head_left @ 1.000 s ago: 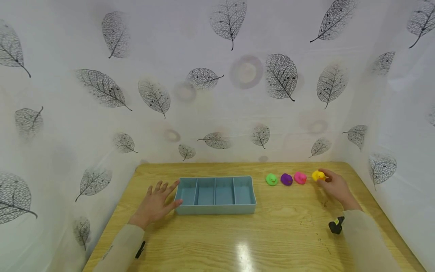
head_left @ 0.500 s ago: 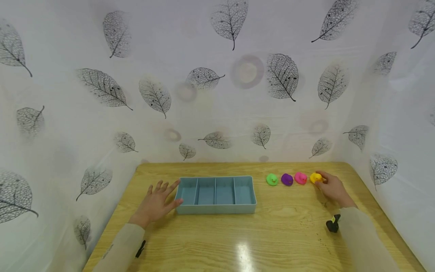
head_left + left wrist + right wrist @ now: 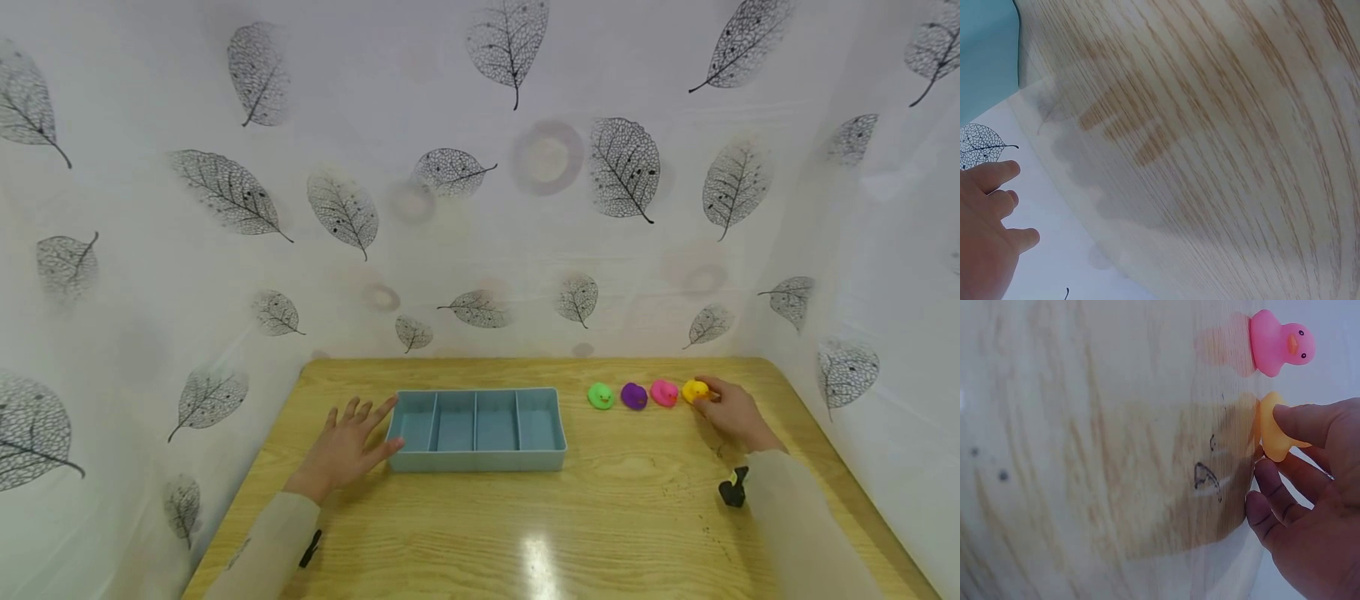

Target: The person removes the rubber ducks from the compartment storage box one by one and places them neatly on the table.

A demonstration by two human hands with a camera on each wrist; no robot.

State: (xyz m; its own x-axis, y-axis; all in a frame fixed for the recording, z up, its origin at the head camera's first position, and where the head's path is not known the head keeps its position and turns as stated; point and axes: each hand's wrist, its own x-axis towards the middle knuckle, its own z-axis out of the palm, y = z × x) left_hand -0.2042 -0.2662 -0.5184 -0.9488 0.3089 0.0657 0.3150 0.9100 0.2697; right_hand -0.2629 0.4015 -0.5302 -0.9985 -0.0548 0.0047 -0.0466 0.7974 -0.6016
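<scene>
My right hand (image 3: 735,410) pinches a yellow rubber duck (image 3: 694,392) between thumb and fingers, down at the table surface. In the right wrist view the thumb covers part of the yellow duck (image 3: 1272,428), and a pink rubber duck (image 3: 1275,344) sits beside it. The head view has the pink duck (image 3: 664,392), a purple duck (image 3: 633,396) and a green duck (image 3: 601,396) in a row to its left. With fingers spread, my left hand (image 3: 347,450) touches the left end of a blue-grey divided box (image 3: 480,461), whose compartments hold nothing.
The wood-grain table (image 3: 480,533) ends at the back against a white curtain (image 3: 480,250) printed with leaves, which also hangs at both sides. Dark marks (image 3: 1205,478) show on the tabletop near the right hand. A black wrist device (image 3: 733,487) sticks out from the right sleeve.
My right hand has moved slightly left with the yellow duck, bringing it closer to the pink one. The left hand and the box have stayed in place.
</scene>
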